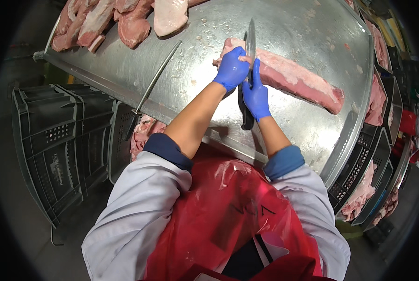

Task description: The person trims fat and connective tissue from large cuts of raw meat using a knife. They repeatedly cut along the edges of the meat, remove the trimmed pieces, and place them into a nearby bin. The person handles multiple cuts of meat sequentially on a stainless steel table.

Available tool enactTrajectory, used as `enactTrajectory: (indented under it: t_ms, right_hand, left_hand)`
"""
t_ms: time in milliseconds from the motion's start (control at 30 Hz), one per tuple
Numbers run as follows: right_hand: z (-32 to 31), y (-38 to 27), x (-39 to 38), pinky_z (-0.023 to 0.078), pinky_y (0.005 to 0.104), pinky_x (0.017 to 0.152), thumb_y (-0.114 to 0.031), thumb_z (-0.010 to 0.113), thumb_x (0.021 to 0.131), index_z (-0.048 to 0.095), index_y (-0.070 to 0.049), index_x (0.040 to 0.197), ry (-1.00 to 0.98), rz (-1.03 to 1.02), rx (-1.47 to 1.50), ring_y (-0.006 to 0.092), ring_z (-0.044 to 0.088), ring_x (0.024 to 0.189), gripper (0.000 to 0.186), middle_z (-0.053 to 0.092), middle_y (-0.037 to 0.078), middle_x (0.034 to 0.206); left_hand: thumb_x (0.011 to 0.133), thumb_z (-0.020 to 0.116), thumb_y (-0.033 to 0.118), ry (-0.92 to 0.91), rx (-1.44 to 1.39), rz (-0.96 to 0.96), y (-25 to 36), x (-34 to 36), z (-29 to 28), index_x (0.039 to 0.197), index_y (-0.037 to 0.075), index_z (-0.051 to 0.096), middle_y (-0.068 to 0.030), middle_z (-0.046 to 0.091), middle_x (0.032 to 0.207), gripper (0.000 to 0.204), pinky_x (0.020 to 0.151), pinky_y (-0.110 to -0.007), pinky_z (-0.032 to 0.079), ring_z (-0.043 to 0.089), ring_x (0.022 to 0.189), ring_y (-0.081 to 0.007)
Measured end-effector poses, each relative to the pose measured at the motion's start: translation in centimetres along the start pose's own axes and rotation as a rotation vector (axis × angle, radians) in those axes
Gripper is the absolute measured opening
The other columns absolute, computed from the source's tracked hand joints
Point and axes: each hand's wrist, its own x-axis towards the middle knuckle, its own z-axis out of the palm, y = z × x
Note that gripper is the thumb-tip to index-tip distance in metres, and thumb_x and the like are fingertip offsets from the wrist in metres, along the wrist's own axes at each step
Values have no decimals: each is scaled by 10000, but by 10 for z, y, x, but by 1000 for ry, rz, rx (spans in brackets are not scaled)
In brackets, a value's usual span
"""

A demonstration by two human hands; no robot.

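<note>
A long pork loin [294, 77] with a pale fat layer lies slantwise across the metal table, its left end under my hands. My left hand [232, 70], in a blue glove, is closed at that end, pinching a bit of the meat's edge. Beside it my right hand [257, 97], also blue-gloved, is closed round a knife, index finger stretched along the blade. The knife [251, 40] points away from me, blade across the loin; its black handle sticks out below the right hand. Part of the handle is hidden by my fingers.
More pork pieces [133, 29] lie at the table's far left. A sharpening steel [160, 70] rests over the near edge of the metal table [198, 70]. Dark plastic crates [62, 136] stand at the left; meat-filled crates [359, 164] line the right side.
</note>
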Motion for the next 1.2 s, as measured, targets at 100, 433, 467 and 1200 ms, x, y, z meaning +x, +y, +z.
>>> enactTrajectory:
  t_ms: [100,433,467,1200]
  right_hand:
    - [19,-5,-50,542,416,535,-268,509,1003,148,-161,1598,-71,114,141,317,694,599,704,674,203,693]
    - [92,71,-69,438,397,1060,-202,667,941,520,-17,1384,47,-87,229,232,577,1225,502,610,143,1321]
    - [88,65,-69,449,375,1015,-218,622,975,512,-28,1370,18,-109,293,224,583,1177,452,606,139,1287]
    - [-152,111,-198,513,306,497,-121,545,978,160,-321,1612,-114,234,597,116,526,473,768,597,51,649]
  left_hand:
    - [910,494,16,129,38,60,-17,7,8,882,71,541,-25,547,732,78,656,-252,468,569,701,-118]
    - [842,601,91,209,125,148,67,-26,24,907,17,520,-240,622,765,128,634,-495,488,639,756,-444]
    - [840,609,92,198,108,155,67,-32,26,907,14,515,-244,621,766,139,628,-495,487,640,757,-442]
    - [883,497,15,-339,-81,507,294,-94,124,909,34,565,-13,572,723,76,568,-237,447,540,644,-70]
